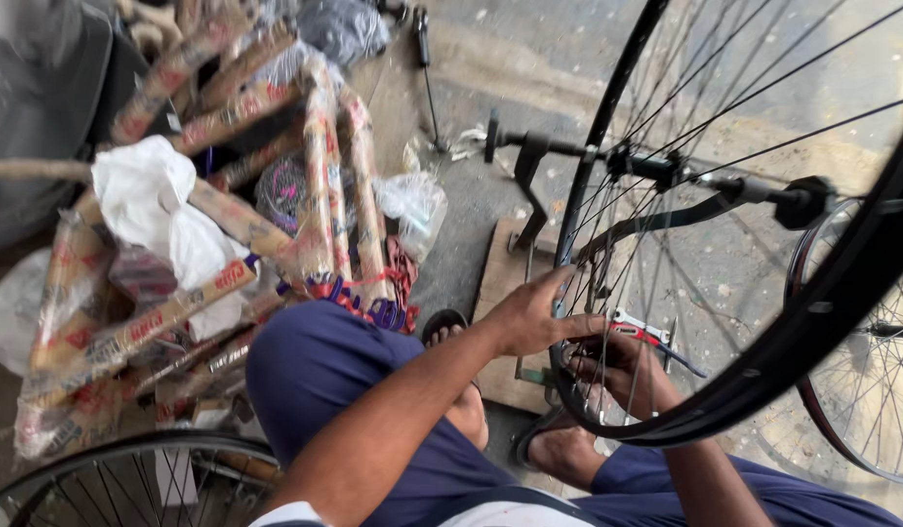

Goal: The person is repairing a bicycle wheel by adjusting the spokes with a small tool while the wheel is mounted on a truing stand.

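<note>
Head view looks down at a person sitting low in dark blue trousers (344, 381). A big black bicycle wheel (763, 361) stands upright in a dark metal stand (666, 210), right in front of the knees. The left hand (529, 317) rests on the black rim at its lower left, with the fingers bent over the edge and the thumb stretched along it. The right hand (617, 366) is inside the wheel, behind the thin spokes, curled around a small tool with red handles (646, 335). The stand sits on a flat wooden board (500, 293) on the grey floor. A bare foot in a sandal (559, 449) is under the rim. To the left lies a pile of bicycle frames wrapped in brown paper (305, 185), with a white plastic bag (154, 210) on top. Another wheel (861, 371) leans at the far right, and one more wheel (129, 478) shows at the bottom left.
</note>
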